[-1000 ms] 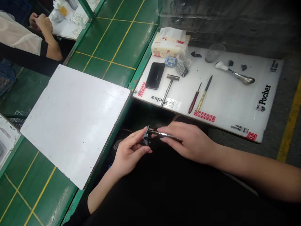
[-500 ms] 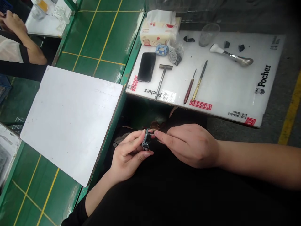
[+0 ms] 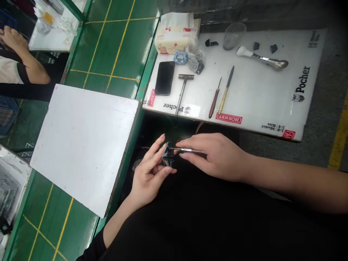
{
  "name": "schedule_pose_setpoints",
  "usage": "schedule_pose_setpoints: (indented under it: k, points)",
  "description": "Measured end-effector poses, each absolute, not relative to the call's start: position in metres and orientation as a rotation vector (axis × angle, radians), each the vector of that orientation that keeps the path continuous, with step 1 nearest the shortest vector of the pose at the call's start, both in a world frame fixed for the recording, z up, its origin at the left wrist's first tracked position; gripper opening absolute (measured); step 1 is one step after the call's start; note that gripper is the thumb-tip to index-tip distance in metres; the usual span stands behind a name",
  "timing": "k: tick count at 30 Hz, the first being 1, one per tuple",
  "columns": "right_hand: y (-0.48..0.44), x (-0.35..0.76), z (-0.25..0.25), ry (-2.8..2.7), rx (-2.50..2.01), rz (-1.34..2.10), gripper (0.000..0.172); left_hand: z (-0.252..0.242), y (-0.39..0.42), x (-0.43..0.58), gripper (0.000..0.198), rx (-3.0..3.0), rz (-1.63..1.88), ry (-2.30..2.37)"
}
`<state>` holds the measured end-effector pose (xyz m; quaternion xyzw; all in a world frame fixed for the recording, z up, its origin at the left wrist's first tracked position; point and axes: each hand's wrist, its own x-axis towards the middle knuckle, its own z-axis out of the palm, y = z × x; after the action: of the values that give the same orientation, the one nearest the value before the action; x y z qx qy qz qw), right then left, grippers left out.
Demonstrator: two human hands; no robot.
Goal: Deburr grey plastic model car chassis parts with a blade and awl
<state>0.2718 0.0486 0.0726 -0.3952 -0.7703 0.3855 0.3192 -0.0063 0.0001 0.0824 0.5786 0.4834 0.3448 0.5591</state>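
Above my lap, my left hand (image 3: pixel 149 172) pinches a small dark grey and black part (image 3: pixel 168 156) between thumb and fingers. One finger of that hand sticks out away from the part. My right hand (image 3: pixel 217 156) is closed on a slim metal tool (image 3: pixel 187 149) that looks like a small screwdriver. Its thin tip points left and meets the upper side of the part; whether it enters a hole is too small to tell. The tool's rear end runs in under the right palm.
A white board (image 3: pixel 84 148) lies on the green bench to the left. On the printed mat (image 3: pixel 258 94) are a phone (image 3: pixel 164 78), a T-handled tool (image 3: pixel 183 92), a red-handled pointed tool (image 3: pixel 215 99), a file (image 3: pixel 227 88), a brush (image 3: pixel 262 59) and a clear cup (image 3: pixel 234 36). A co-worker's arm (image 3: pixel 29 59) is far left.
The metal tool now shows between my right thumb and fingers, where the fingertips hid most of it before. My left forefinger has lifted off the part, and the camera view has shifted slightly.
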Motion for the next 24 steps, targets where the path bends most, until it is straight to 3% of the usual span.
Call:
schedule_pose_setpoints:
  k: [4, 7, 12, 16, 19, 22, 24]
  points:
    - [0.042, 0.270, 0.068, -2.302, -0.936, 0.229, 0.031, 0.083, 0.001, -0.001, 0.060, 1.306, 0.800, 1.190]
    - [0.037, 0.268, 0.071, -2.335, -0.858, 0.100, 0.031, 0.084, 0.002, -0.003, 0.062, 1.342, 0.768, 1.175]
    - [0.036, 0.268, 0.070, -2.241, -0.951, 0.401, 0.025, 0.085, 0.006, -0.004, 0.059, 1.367, 0.765, 1.103]
    - [0.046, 0.258, 0.063, -1.818, -1.170, 1.288, 0.019, 0.077, 0.004, -0.002, 0.058, 1.298, 0.747, 1.161]
    - [0.049, 0.251, 0.060, -1.380, -1.229, 1.853, 0.029, 0.068, 0.000, -0.001, 0.063, 1.190, 0.782, 1.267]
    - [0.048, 0.265, 0.051, -1.447, -1.210, 1.850, 0.040, 0.063, 0.005, 0.000, 0.067, 0.957, 0.885, 1.318]
    - [0.050, 0.291, 0.040, -1.651, -1.400, 1.383, 0.036, 0.062, 0.014, 0.000, 0.065, 0.744, 0.947, 1.308]
